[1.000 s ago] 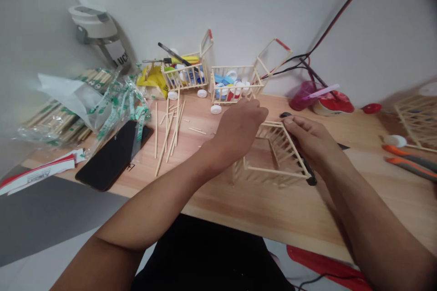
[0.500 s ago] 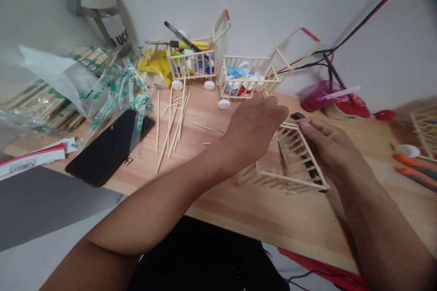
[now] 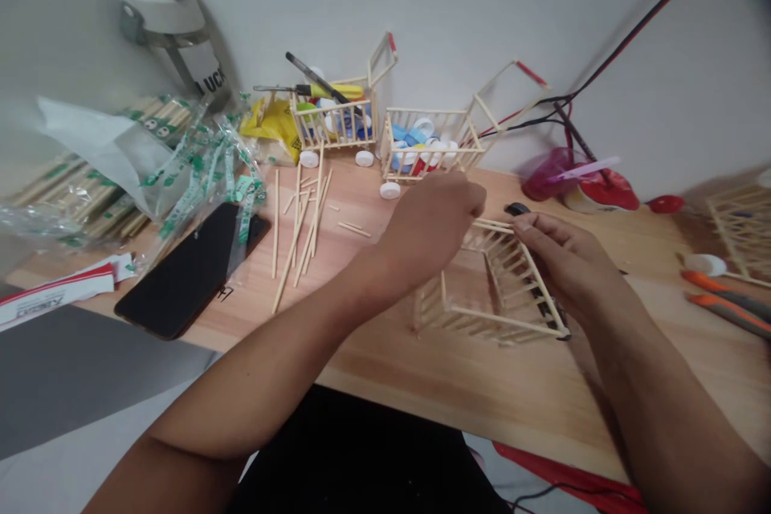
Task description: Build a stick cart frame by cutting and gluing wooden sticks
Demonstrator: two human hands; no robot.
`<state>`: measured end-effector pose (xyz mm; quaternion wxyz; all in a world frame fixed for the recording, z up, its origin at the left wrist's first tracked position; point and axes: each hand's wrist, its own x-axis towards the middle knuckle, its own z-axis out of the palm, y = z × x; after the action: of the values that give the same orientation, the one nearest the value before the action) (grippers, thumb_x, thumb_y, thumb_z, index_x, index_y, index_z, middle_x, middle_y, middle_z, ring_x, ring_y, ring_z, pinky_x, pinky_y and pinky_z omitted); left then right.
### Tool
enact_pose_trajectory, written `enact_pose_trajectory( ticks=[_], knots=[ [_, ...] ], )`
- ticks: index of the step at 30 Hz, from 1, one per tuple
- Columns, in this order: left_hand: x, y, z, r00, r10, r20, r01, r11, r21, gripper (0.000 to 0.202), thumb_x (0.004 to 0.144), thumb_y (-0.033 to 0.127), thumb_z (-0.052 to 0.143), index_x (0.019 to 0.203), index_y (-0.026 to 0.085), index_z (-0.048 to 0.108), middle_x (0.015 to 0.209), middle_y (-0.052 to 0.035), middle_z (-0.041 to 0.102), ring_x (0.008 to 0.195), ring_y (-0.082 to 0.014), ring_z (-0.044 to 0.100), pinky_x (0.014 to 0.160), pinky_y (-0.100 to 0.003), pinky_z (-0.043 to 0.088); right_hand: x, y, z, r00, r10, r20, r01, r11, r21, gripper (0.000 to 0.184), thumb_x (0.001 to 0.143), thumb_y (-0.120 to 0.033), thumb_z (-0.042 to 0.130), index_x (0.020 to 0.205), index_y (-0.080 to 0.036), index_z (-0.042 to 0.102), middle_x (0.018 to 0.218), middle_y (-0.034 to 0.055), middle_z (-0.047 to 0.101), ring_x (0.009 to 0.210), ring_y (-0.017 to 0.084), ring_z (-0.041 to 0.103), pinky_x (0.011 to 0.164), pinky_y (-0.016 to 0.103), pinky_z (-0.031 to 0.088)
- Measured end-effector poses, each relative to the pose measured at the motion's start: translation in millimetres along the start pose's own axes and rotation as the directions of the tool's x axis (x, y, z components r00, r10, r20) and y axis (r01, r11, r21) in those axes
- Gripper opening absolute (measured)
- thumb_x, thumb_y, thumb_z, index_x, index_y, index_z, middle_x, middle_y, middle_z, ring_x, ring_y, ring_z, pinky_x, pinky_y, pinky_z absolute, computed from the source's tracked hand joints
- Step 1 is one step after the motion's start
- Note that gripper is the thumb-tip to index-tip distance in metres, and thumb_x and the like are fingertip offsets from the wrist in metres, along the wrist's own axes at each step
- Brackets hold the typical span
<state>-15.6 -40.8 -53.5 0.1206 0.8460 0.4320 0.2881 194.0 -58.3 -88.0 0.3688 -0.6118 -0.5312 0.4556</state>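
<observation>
A small open basket frame [image 3: 503, 316] built of thin wooden sticks rests on the wooden table in front of me. My right hand [image 3: 557, 253] pinches its right far corner between thumb and fingers. Beside those fingertips is a small black round piece [image 3: 516, 210]; whether they touch it I cannot tell. My left hand [image 3: 430, 217] is curled above the basket's far left side, fingers bent and turned away. What it holds, if anything, is hidden behind the hand. Loose wooden sticks [image 3: 295, 249] and short cut pieces [image 3: 354, 229] lie to its left.
Two finished-looking stick carts [image 3: 337, 136] stand along the wall, filled with bottle caps. A phone [image 3: 189, 277], bagged sticks [image 3: 90, 185] and a bottle [image 3: 181, 32] occupy the left. Orange-handled pliers [image 3: 726, 297] and a pink cup [image 3: 545, 174] are on the right.
The whole view has shifted slightly, so most things appear a little lower or further left. Both hands keep nearly the same places at the basket frame.
</observation>
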Motion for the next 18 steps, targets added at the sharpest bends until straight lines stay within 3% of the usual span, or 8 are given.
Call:
enact_pose_trajectory(
  ticks=[5, 11, 18],
  knots=[
    [3.0, -16.0, -29.2, 0.985, -0.159, -0.061, 0.146, 0.974, -0.171, 0.018, 0.083, 0.005, 0.056, 0.08, 0.013, 0.072, 0.084, -0.0036, 0.073, 0.081, -0.0149, 0.064, 0.079, -0.029, 0.046, -0.1, -0.9, 0.5, 0.999, 0.038, -0.001, -0.037, 0.994, 0.101, 0.032, 0.078, -0.053, 0.073, 0.08, -0.023, 0.061, 0.064, -0.0047, 0.05, 0.052, 0.008, 0.041, 0.046, 0.02, 0.032],
    [0.2, -29.0, -44.3, 0.956, -0.221, 0.192, 0.276, 0.9, -0.338, 0.013, 0.077, 0.005, 0.059, 0.07, 0.01, 0.069, 0.063, -0.0022, 0.068, 0.06, -0.0095, 0.06, 0.063, -0.022, 0.047, 1.2, 2.3, -0.2, 0.999, 0.052, -0.017, -0.05, 0.992, 0.115, 0.033, 0.076, -0.054, 0.074, 0.083, -0.022, 0.065, 0.063, -0.0047, 0.051, 0.051, 0.008, 0.043, 0.045, 0.018, 0.034],
    [3.8, -31.3, -41.1, 0.917, -0.226, 0.328, 0.361, 0.82, -0.444, 0.008, 0.074, 0.003, 0.064, 0.072, 0.009, 0.068, 0.06, -0.0001, 0.066, 0.052, -0.0041, 0.055, 0.053, -0.016, 0.044, 1.0, 1.2, 0.2, 0.999, 0.047, -0.007, -0.046, 0.993, 0.109, 0.032, 0.078, -0.053, 0.073, 0.083, -0.022, 0.065, 0.061, -0.0048, 0.05, 0.05, 0.007, 0.042, 0.045, 0.017, 0.033]
  ],
)
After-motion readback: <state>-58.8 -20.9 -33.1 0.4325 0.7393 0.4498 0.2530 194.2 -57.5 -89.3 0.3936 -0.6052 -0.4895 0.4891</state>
